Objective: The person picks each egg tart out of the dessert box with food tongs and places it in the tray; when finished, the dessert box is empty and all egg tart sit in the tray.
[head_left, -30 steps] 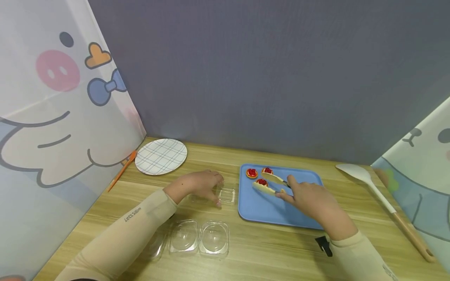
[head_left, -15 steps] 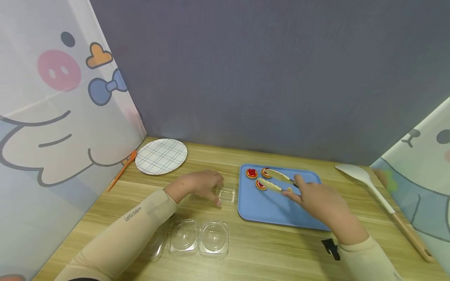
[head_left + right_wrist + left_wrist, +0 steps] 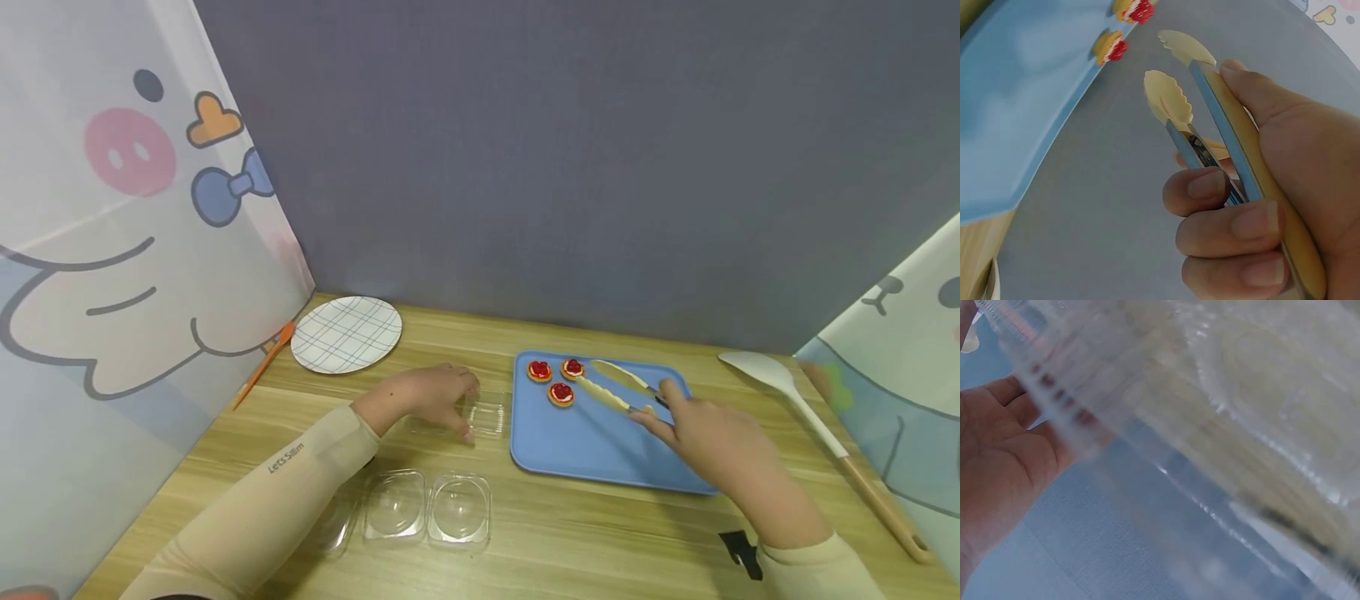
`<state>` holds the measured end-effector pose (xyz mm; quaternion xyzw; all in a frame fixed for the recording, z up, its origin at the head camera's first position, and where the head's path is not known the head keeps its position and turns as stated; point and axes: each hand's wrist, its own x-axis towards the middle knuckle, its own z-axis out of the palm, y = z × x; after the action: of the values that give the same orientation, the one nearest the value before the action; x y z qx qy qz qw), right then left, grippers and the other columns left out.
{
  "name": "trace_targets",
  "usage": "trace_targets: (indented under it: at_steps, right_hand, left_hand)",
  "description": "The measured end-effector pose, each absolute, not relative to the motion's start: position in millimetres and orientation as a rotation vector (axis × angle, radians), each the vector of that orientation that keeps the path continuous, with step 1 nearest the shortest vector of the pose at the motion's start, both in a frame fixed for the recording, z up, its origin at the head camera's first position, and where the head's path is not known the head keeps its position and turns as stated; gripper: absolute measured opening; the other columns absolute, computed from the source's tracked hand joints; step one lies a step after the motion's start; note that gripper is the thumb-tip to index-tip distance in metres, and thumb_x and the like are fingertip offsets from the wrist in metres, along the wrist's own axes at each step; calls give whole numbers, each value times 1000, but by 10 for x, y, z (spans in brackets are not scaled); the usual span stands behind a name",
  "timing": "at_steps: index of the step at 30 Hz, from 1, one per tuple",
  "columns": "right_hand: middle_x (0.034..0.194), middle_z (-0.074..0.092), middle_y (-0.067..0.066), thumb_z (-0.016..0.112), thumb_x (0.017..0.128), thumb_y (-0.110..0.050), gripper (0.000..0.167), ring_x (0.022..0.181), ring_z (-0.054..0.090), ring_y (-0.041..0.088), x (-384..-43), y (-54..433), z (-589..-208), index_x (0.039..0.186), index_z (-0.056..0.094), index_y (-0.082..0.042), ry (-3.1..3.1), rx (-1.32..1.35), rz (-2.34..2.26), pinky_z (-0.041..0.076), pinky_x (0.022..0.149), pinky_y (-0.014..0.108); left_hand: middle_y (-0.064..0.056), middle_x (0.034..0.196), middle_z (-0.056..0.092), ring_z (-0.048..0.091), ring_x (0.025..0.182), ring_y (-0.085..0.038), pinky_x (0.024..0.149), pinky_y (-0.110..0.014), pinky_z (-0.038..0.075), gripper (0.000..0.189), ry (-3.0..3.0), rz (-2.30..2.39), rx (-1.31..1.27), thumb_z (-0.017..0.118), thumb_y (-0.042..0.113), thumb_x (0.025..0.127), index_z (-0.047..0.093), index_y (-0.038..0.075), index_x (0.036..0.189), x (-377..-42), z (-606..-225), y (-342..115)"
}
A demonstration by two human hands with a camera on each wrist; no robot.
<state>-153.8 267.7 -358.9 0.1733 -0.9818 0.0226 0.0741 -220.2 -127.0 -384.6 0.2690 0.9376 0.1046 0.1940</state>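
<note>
In the head view my left hand (image 3: 435, 400) spans a clear plastic clamshell box (image 3: 487, 415) left of the blue tray, thumb at the near side and fingers at the far side. Its transparent wall (image 3: 1222, 506) fills much of the left wrist view, blurred, with the palm behind it. My right hand (image 3: 712, 433) grips cream-tipped tongs (image 3: 603, 392) over the tray; their tips (image 3: 1169, 97) stand apart with nothing between them. Three small tarts (image 3: 561, 394) with red topping sit at the tray's upper left, just left of the tongs.
The blue tray (image 3: 585, 450) lies on the wooden table (image 3: 570, 542). Clear plastic containers (image 3: 459, 507) stand in front. A checked plate (image 3: 347, 335) and an orange utensil (image 3: 262, 367) are at the left, a long white ladle (image 3: 795, 396) at the right. Walls enclose the back and sides.
The tongs have drawn right, away from the near tart, which now stands uncovered on the tray with the other two. My left hand has stayed at the clear box.
</note>
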Motion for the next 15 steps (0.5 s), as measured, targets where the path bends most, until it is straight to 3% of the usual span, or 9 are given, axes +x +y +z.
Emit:
trace_targets:
  at_steps: [9,15]
  right_hand:
    - [55,45,0,49,109,-61,57,46,43,20,-1477,3074,-3584,121,45,-5,-3025,386,76,31,44,35]
    - [63,57,5,38,113,-59,68,54,55,24,-1582,3458,-3619,136,39,5,-3141,292,161,42,48,43]
  left_hand:
    - [-6,146,63,55,140,-30,120,-44,47,78,2631,282,771,89,49,85,59,8,143,-2219,-3839,-1247]
    - [-6,147,63,54,142,-32,120,-45,47,80,2629,283,758,89,50,85,59,7,145,-2227,-3849,-1263]
